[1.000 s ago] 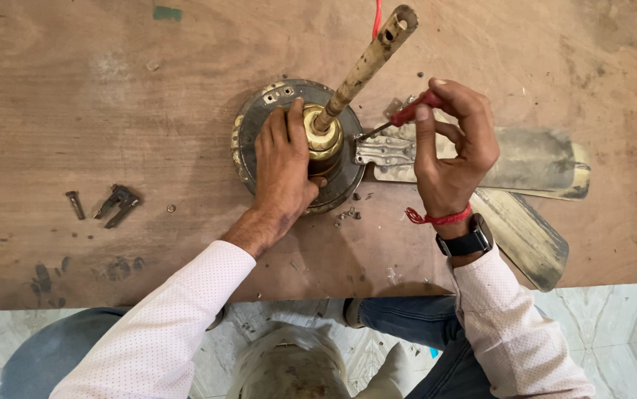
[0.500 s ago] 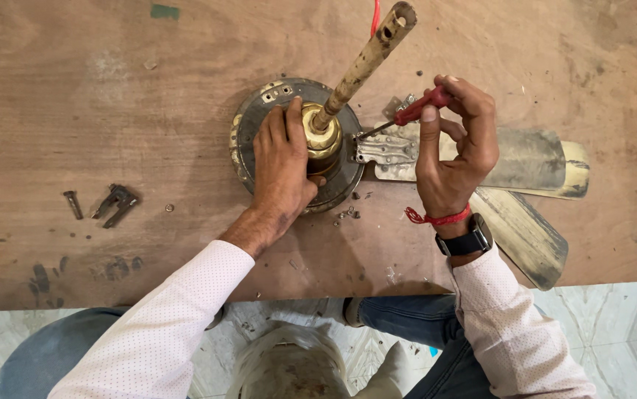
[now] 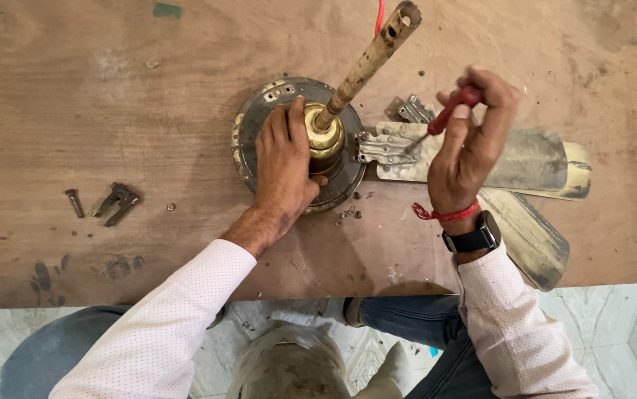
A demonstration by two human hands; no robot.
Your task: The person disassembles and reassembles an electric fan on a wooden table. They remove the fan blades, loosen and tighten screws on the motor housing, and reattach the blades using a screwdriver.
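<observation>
Rusty screws (image 3: 74, 202) lie well left of the fan motor (image 3: 259, 122); my left hand (image 3: 285, 162) presses flat on it, fingers spread. Right of the motor, my right hand (image 3: 473, 140) pinches a red-handled screwdriver (image 3: 447, 114) on the blade bracket (image 3: 385, 148).

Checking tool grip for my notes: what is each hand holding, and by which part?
Right hand grips the screwdriver by its red handle. Left hand holds nothing; it presses flat on the fan motor.
</observation>
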